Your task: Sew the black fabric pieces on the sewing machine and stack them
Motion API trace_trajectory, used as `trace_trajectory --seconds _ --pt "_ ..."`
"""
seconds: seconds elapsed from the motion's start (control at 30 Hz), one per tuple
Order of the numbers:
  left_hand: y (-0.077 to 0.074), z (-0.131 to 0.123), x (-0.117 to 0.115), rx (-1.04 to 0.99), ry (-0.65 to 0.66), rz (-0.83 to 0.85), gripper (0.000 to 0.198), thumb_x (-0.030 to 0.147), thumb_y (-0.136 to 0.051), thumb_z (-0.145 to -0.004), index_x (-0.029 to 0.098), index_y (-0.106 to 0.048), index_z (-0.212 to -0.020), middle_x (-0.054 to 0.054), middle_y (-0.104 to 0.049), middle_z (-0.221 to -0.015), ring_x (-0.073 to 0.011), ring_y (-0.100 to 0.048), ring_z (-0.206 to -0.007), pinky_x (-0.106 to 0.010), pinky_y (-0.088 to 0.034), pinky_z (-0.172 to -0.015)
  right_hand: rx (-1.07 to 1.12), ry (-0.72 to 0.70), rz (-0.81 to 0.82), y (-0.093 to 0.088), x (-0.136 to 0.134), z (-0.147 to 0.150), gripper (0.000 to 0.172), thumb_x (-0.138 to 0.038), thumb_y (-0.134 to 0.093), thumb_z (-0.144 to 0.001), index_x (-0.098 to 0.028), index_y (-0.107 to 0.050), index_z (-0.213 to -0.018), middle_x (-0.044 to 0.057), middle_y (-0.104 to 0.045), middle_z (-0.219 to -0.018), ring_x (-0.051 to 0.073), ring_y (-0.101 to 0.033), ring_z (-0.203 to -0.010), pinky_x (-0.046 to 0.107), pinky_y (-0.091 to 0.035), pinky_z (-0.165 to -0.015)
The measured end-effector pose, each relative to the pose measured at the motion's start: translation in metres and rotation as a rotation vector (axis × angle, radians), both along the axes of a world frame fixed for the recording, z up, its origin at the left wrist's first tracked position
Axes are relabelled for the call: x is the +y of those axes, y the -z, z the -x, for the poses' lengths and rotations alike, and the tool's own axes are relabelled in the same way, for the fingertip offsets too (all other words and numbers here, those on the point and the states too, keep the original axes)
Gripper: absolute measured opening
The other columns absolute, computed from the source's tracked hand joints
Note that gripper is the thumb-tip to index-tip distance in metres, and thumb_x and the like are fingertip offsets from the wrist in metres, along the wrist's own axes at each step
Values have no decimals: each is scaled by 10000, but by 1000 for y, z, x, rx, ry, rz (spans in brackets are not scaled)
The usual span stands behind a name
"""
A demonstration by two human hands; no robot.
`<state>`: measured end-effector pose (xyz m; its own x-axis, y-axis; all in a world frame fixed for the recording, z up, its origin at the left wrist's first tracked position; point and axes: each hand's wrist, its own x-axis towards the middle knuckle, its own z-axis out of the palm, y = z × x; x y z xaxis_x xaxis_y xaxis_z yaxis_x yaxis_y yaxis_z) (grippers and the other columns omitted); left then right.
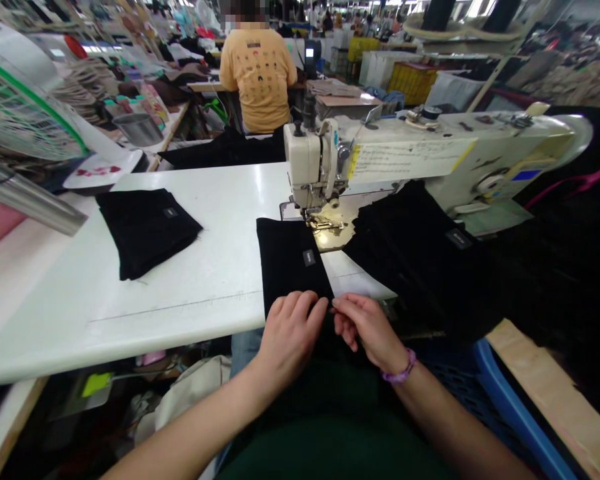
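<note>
A black fabric piece [287, 260] with a small grey label lies on the white sewing table, its far right corner by the presser foot of the sewing machine [310, 167]. My left hand [295, 327] is closed on the near end of this piece at the table's front edge, thumb and fingers at its right side. My right hand [365, 323] pinches the piece's right edge between thumb and forefinger, its other fingers curled below. More black fabric pieces [410, 253], one with a label, are heaped right of the needle plate [335, 233].
A stack of black labelled pieces [147, 230] lies on the table's left side. A fan [25, 107] and a metal tube [35, 200] stand at far left. A blue crate [510, 393] is at lower right. A person in a yellow shirt [260, 77] sits ahead.
</note>
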<state>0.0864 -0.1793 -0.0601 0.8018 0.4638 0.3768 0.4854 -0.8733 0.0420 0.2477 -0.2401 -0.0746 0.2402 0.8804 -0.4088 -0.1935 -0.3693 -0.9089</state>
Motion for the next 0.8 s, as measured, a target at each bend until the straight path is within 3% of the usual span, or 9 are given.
trace_trajectory --seconds 0.13,0.2,0.27,0.37,0.43,0.5,0.6,0.8 --pt "5 0 15 29 157 -24 410 272 -681 -812 97 -628 -1179 -113 -692 -978 -262 -577 -838 -396 -456 -680 -131 -8 -71 4 -5 -3 321 -482 -554 -874 -177 -622 -804 -14 -598 -556 93 -479 -376 203 -361 -334" --pt "2 5 17 3 169 -12 504 346 -731 -761 81 -631 -1178 -111 -691 -958 -265 -560 -813 -404 -453 -661 -460 5 -261 6 -8 -9 250 -398 -572 -900 -176 -649 -984 20 -664 -707 126 -569 -500 253 -488 -460" --pt "-3 6 18 -5 170 12 521 373 -744 -749 77 -641 -1166 -107 -692 -944 -263 -552 -799 -413 -456 -657 -891 -16 -540 6 -8 -15 248 -287 -598 -910 -190 -629 -1136 71 -706 -932 181 -664 -740 330 -575 -674" --pt "-15 1 22 -11 144 78 226 291 -635 -877 143 -693 -1037 -74 -697 -890 -240 -565 -796 -400 -464 -674 -1277 -89 -870 2 -4 -24 180 -149 -581 -932 -206 -648 -1089 86 -712 -1081 225 -657 -1020 411 -552 -903" --pt "-21 -4 29 -26 107 155 197 279 -545 -953 178 -703 -1012 -65 -712 -943 -230 -596 -860 -392 -485 -731 -1364 -139 -975 -2 0 -27 175 -92 -558 -939 -192 -657 -1043 67 -732 -1050 212 -653 -1048 418 -525 -968" --pt "-22 -8 40 -11 103 183 281 312 -508 -984 179 -667 -1174 -85 -703 -1166 -250 -602 -1057 -412 -495 -871 -1383 -220 -995 -3 3 -28 174 -75 -545 -943 -172 -660 -1031 55 -743 -1011 198 -660 -1034 410 -514 -998" --pt "-13 -11 56 89 145 107 421 331 -486 -1000 174 -536 -1388 -96 -573 -1441 -302 -500 -1307 -480 -423 -1045 -1384 -303 -953 0 5 -27 174 -81 -522 -950 -164 -672 -980 48 -743 -949 191 -667 -989 396 -523 -986" --pt "1 -11 70 150 134 65 427 367 -478 -1001 200 -550 -1388 -84 -570 -1453 -306 -519 -1311 -493 -425 -1048 -1349 -313 -902 3 11 -25 196 -90 -499 -945 -168 -676 -972 68 -728 -958 204 -658 -988 408 -535 -975"
